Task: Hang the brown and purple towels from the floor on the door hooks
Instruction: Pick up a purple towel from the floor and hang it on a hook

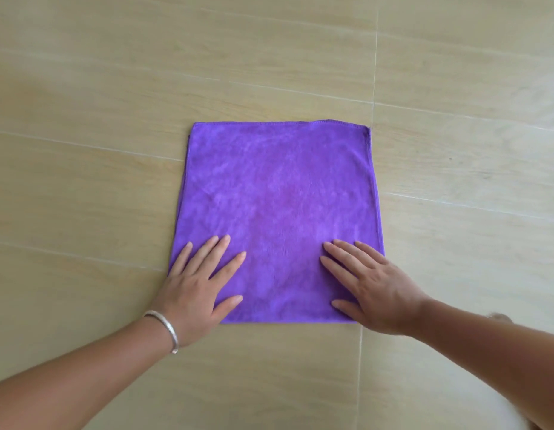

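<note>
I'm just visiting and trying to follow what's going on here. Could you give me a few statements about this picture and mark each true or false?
1. The purple towel lies spread flat on the floor. True.
2. The left hand is lifting a corner of the towel. False: it rests flat on the towel, fingers straight.
3. The right hand also rests flat on the towel. True.
4. A bracelet sits on the right wrist. False: it is on the left wrist.
5. A brown towel lies beside the purple one. False: no brown towel is in view.

Left hand (196,291) flat, fingers (207,252) spread; right hand (378,293) likewise, palms down
</note>
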